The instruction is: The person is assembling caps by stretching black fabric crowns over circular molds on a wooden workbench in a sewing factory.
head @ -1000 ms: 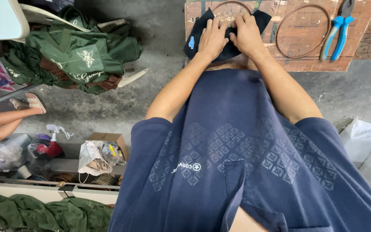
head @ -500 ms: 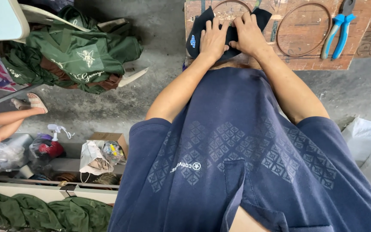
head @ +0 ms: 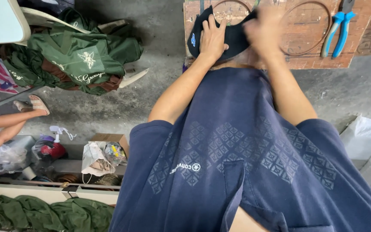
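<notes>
The black fabric piece (head: 232,36), judged light, soft and limp, lies under the flat, spread left hand (head: 212,39); the blurred right hand (head: 265,32) cannot be told; hold it by its edges.

Soft, even daylight is filling the scene; nothing is glaring, and the concrete floor (head: 159,30) is reading a flat mid grey; shadows are staying faint, with only a dim patch lying under the green clothes (head: 82,60) and along the shelf at lower left. The right hand (head: 265,34) is smearing into motion blur, its fingers not resolving; the left hand (head: 212,39) on the dark cloth (head: 237,36) is showing sharp. The navy shirt (head: 237,154) is holding crisp detail in its pattern. The wide lens is bending straight lines outward near the edges; the white bag (head: 366,141) at right is looking slightly washed.
</notes>
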